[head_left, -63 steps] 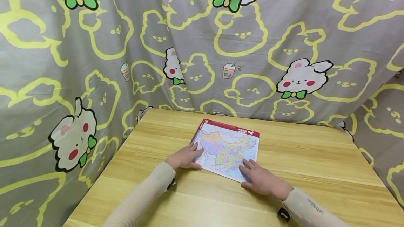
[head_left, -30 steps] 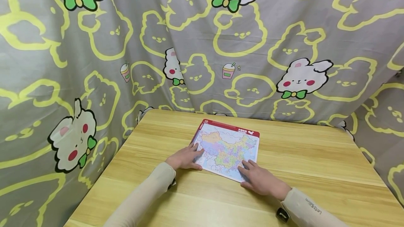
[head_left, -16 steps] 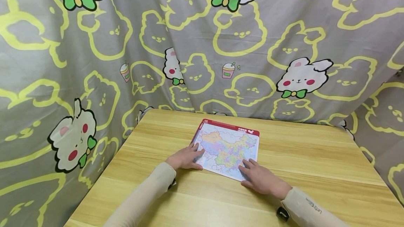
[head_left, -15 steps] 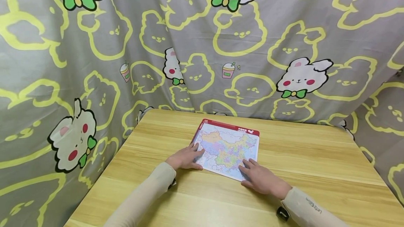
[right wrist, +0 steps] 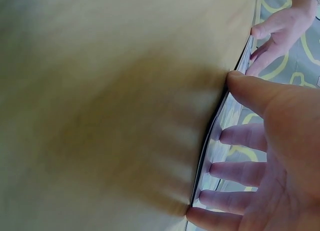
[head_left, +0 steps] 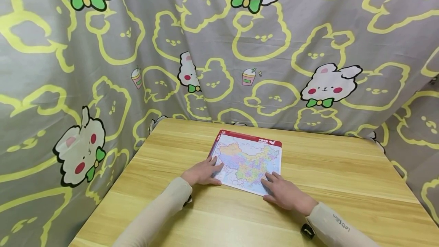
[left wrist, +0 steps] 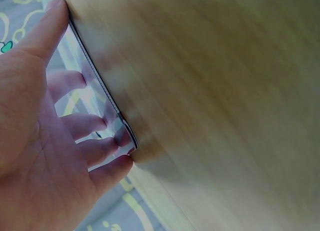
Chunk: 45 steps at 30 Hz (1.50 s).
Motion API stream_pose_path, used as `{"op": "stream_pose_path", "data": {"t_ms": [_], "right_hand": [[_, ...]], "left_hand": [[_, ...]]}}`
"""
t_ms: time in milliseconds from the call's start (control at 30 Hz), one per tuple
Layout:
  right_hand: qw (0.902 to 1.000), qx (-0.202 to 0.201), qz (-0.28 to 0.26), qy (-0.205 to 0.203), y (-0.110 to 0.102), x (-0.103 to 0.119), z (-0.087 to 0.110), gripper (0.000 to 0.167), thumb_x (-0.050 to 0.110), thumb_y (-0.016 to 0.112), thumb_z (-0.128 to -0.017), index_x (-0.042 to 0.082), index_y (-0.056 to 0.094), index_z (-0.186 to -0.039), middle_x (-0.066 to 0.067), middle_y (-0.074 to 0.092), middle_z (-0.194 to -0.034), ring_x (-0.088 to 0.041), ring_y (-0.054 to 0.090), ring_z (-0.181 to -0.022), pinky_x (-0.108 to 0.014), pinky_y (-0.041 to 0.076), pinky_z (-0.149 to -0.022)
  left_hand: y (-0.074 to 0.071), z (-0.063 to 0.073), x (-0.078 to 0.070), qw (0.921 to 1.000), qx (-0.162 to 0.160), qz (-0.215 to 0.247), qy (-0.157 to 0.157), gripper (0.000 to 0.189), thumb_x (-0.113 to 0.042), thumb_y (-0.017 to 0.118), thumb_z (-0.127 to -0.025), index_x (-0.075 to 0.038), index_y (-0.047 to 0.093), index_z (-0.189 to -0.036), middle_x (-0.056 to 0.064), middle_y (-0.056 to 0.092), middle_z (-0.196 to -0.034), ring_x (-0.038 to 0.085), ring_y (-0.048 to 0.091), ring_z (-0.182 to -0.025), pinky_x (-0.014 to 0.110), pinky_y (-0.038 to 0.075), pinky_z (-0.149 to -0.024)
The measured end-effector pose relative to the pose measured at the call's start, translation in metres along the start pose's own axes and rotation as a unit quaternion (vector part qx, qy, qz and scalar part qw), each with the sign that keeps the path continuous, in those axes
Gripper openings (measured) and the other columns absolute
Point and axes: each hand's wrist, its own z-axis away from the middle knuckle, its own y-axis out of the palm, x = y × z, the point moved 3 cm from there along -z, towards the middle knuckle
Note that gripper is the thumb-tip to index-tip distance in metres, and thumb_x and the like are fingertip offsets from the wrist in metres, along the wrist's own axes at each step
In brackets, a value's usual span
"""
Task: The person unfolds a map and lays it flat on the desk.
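A thin rectangular map (head_left: pixel 250 163) with a red top border lies flat on the wooden table, slightly turned. It is printed with coloured regions. My left hand (head_left: pixel 202 171) rests at its lower left, fingers spread over the left edge and thumb by the near edge. At the lower right corner, my right hand (head_left: pixel 286 191) touches the map with extended fingertips. In the left wrist view, fingertips of the left hand (left wrist: pixel 50 141) meet the map's glossy surface and dark edge. The right wrist view has the right hand's fingers (right wrist: pixel 237 173) spread along the opposite edge.
The wooden table (head_left: pixel 343 178) extends around the map on every side. A grey curtain (head_left: pixel 267 52) with yellow outlines and cartoon rabbits hangs behind it and along both sides. A small black device (head_left: pixel 307 231) is strapped under the right sleeve.
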Motion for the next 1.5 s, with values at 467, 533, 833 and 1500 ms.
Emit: {"op": "stream_pose_path", "data": {"t_ms": [467, 533, 833, 1500], "right_hand": [[0.9999, -0.010, 0.011, 0.006, 0.002, -0.007, -0.003, 0.055, 0.037, 0.060, -0.093, -0.001, 0.053, -0.132, -0.027, 0.043, -0.138, -0.050, 0.038, -0.125, -0.058, 0.036, -0.098], [0.9998, -0.011, 0.010, 0.009, 0.002, -0.008, -0.003, 0.055, 0.037, 0.060, -0.092, -0.001, 0.053, -0.132, -0.027, 0.043, -0.138, -0.050, 0.038, -0.125, -0.058, 0.036, -0.098], [0.9997, -0.009, 0.007, 0.022, 0.000, -0.012, -0.003, 0.056, 0.037, 0.061, -0.092, -0.003, 0.053, -0.131, -0.028, 0.043, -0.137, -0.050, 0.038, -0.125, -0.059, 0.037, -0.096], [0.9992, -0.018, 0.006, 0.034, -0.003, -0.024, -0.004, 0.059, 0.039, 0.062, -0.090, -0.004, 0.053, -0.130, -0.028, 0.042, -0.138, -0.051, 0.038, -0.124, -0.061, 0.038, -0.094]], "left_hand": [[0.004, 0.000, -0.005, 0.9999, -0.003, -0.014, 0.000, 0.073, -0.056, 0.052, -0.089, -0.016, 0.034, -0.148, 0.021, 0.022, -0.152, 0.041, 0.021, -0.138, 0.046, 0.026, -0.109], [0.005, 0.000, -0.006, 0.9999, -0.001, -0.012, -0.001, 0.073, -0.057, 0.052, -0.089, -0.017, 0.035, -0.148, 0.020, 0.022, -0.152, 0.041, 0.021, -0.138, 0.046, 0.025, -0.109], [0.007, 0.000, -0.011, 0.9998, -0.002, -0.020, 0.000, 0.073, -0.058, 0.051, -0.089, -0.018, 0.035, -0.148, 0.019, 0.021, -0.153, 0.039, 0.020, -0.138, 0.045, 0.024, -0.110], [0.009, 0.000, -0.022, 0.9994, -0.004, -0.028, 0.021, 0.067, -0.052, 0.050, -0.093, -0.018, 0.035, -0.148, 0.021, 0.022, -0.152, 0.041, 0.021, -0.138, 0.044, 0.022, -0.111]]}}
